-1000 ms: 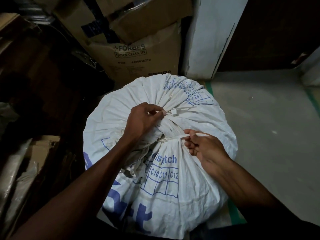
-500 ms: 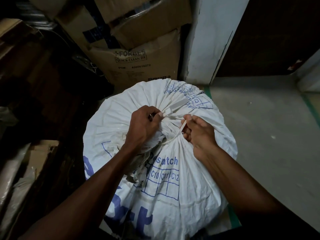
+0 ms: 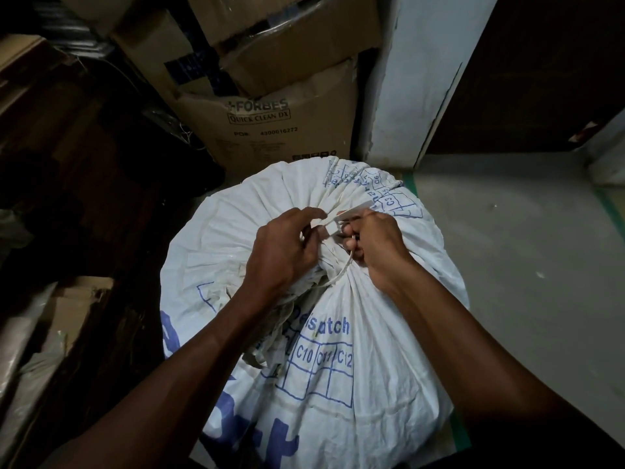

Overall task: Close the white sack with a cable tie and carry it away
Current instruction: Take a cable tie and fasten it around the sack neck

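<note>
A full white sack [image 3: 338, 384] with blue printing stands on the floor below me, its mouth gathered into a bunch at the top. A white cable tie [image 3: 341, 272] loops round the near side of that gathered neck. My left hand [image 3: 280, 255] grips the bunched neck and pinches the tie's head end at the top. My right hand [image 3: 375, 248] sits just right of the neck, fingers curled round the tie's free end. The two hands almost touch above the bunch. The far side of the loop is hidden.
Stacked cardboard boxes [image 3: 270, 130] stand right behind the sack. A white pillar [image 3: 406, 96] rises at the back, with a dark doorway to its right. Grey floor [image 3: 524, 282] with green tape lines opens to the right. Dark clutter and flattened cardboard [image 3: 67, 316] crowd the left.
My right hand has carried the tie's free end from the sack's right side up and over to the neck, meeting my left hand. The left hand kept its grip.
</note>
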### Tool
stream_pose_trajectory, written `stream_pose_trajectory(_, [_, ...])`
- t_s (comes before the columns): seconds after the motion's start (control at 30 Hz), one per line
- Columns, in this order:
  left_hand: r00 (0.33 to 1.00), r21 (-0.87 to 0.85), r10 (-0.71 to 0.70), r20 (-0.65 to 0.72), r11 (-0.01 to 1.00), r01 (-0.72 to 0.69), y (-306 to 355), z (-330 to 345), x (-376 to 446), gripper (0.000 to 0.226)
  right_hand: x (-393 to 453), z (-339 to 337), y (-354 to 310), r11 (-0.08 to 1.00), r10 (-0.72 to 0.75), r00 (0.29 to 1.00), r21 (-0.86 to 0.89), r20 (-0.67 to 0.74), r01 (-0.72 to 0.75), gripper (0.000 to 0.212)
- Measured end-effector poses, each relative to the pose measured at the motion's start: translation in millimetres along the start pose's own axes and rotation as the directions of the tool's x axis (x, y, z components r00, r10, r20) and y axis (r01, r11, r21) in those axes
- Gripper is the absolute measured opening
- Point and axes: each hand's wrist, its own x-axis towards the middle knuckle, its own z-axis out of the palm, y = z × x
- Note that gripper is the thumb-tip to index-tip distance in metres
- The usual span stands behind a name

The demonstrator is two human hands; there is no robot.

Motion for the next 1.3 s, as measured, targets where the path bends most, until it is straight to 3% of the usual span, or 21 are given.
stream_pose_trajectory(0.1, [1.0,0.056,0.02,-0.014,0.998,-0.02,2.1,2.2,1.3,0.015,1.2,-2.4,0.6,0.998,-0.038,0.999,-0.048,0.012,0.038,0.031])
stream_pose_trajectory(0.23, [0.985,-0.043,-0.14,-0.104,0.99,0.136,-1.0,2.1,4.0,0.014,4.4,-1.7,1.8,0.997,-0.079,0.997,-0.017,0.022,0.08,0.028])
stream_pose_trajectory(0.47, [0.99,-0.096,-0.088,-0.108,0.992,0.078,-4.2,2.6,2.0,0.019,3.6,-8.1,-4.3,0.994,-0.035,0.94,-0.09,0.339,0.07,0.031])
stream_pose_trajectory(0.8, [0.992,-0.103,-0.059,-0.113,0.993,0.048,-7.1,6.5,1.2,0.019,5.3,-10.5,-2.5,0.992,0.014,0.937,-0.125,0.349,0.031,0.029])
stream_pose_trajectory(1.3, [0.996,-0.103,-0.034,-0.084,0.994,0.026,-4.5,6.3,-0.5,0.022,4.5,-10.0,0.8,0.988,-0.083,0.935,-0.093,0.345,0.122,0.026])
